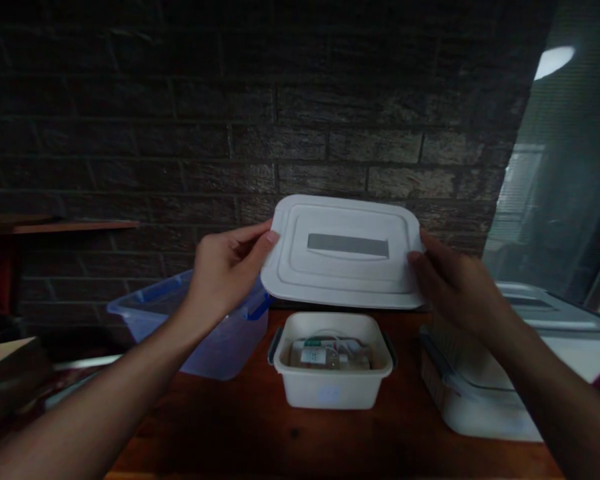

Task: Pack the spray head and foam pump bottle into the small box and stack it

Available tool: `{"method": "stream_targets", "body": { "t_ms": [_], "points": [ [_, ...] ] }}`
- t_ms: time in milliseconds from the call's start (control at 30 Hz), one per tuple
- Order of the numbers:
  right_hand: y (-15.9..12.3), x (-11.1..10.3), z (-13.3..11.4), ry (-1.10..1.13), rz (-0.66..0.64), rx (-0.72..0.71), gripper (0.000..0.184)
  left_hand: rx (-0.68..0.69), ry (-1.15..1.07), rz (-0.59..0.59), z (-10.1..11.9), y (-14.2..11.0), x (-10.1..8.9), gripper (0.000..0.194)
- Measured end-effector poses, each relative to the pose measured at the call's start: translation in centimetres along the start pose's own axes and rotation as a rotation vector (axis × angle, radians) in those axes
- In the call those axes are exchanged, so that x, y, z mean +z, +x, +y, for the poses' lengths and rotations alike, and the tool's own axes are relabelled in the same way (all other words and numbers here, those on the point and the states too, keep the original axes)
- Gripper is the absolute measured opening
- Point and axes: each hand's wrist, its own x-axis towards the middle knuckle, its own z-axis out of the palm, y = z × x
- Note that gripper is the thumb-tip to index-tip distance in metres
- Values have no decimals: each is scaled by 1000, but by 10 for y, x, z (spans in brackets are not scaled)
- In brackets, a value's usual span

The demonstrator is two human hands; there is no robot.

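Note:
I hold a white rectangular lid (345,253) with a grey recess in its middle, raised in the air above an open white box (330,387). My left hand (227,267) pinches the lid's left edge and my right hand (455,283) grips its right edge. Inside the box lie small bottles or packets (330,353) with white and green labels. The box stands on a reddish-brown wooden table (260,433).
A clear plastic bin with blue clips (200,327) stands at the left behind my left arm. A larger white container with a closed lid (545,373) sits at the right. A dark brick wall (230,133) rises close behind the table. A wooden shelf (55,227) juts out at far left.

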Motion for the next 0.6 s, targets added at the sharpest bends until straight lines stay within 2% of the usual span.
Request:
{"method": "stream_targets", "body": {
  "t_ms": [133, 233, 600],
  "points": [
    [-2, 24, 4, 19, -146, 60, 35, 11, 168, -207, -28, -13, 0, 48],
    [-5, 41, 8, 5, -199, 124, 36, -38, 213, -311, -47, -23, 3, 48],
    [-33, 102, 26, 190, -350, 172, 26, -132, 368, -525, -82, -63, 14, 38]
  ]
}}
